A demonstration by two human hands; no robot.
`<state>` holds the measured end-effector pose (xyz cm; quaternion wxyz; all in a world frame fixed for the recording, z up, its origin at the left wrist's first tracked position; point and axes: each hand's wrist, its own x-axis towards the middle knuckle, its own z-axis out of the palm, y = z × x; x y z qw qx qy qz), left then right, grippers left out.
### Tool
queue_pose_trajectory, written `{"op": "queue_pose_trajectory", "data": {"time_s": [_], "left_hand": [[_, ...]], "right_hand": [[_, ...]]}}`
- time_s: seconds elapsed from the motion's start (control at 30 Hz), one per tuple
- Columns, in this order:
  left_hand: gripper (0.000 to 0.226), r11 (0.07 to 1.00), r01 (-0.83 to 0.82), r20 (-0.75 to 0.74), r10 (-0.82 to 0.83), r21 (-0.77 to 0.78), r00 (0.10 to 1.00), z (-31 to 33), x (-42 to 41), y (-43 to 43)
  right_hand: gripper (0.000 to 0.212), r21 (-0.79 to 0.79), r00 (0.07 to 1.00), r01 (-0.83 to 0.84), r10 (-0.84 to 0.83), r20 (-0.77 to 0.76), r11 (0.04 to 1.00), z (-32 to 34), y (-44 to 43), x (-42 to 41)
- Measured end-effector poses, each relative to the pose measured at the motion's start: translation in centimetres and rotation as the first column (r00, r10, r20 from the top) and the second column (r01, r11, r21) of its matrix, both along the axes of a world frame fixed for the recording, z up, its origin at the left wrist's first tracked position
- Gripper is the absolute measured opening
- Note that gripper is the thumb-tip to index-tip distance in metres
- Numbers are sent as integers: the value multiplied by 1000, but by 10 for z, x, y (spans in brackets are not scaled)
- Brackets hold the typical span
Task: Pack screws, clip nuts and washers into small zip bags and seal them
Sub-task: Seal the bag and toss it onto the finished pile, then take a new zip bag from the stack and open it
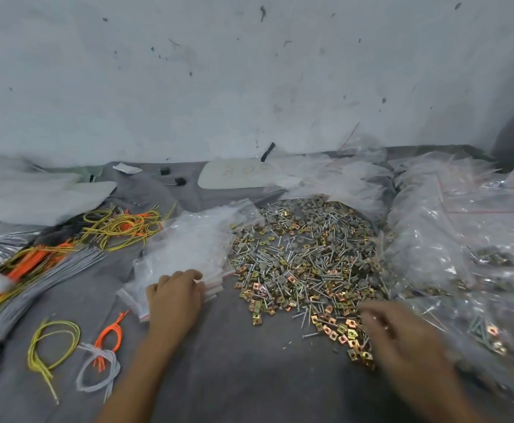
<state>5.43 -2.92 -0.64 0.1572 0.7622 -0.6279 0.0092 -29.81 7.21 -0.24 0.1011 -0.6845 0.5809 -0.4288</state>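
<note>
Bare cloth [234,355] between hands.
Left hand [174,296] rests, loosely bent, on zip bags [188,245]; blurred right hand [402,340], grip unclear, at hardware pile [307,264] edge.

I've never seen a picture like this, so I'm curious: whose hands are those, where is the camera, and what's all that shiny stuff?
No machine here, just a person working. The one picture comes from a camera worn on their head, looking down. On the grey cloth lies a pile of screws, clip nuts and washers. The left hand rests on a stack of small zip bags; whether it pinches one is hidden. The right hand is blurry, over the pile's near edge, so I cannot tell if it holds anything. Filled bags lie on the right, coloured wires on the left.
</note>
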Motion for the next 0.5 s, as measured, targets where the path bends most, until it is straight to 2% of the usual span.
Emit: {"op": "queue_pose_trajectory", "data": {"time_s": [0.07,0.17,0.27,0.37,0.43,0.5], "left_hand": [[27,999,21,-12,-21,28,1000,3,3,-5],[25,994,91,-84,-86,59,993,10,6,-9],[22,988,130,-169,-114,89,979,15,9,-3],[21,983,143,-288,-105,116,952,17,6,9],[16,992,114,-410,-86,44,908,19,-1,18],[11,997,64,-594,-70,-30,802,19,-13,28]], "right_hand": [[13,35,993,-116,116,11,993,-16,14,36],[12,62,981,-191,190,24,980,-35,24,67],[11,44,977,-211,209,31,977,-44,25,73],[10,108,973,-205,190,131,973,-46,23,69],[9,135,969,-223,204,143,965,-46,20,75],[10,147,954,-264,236,185,953,-44,17,88]]}}
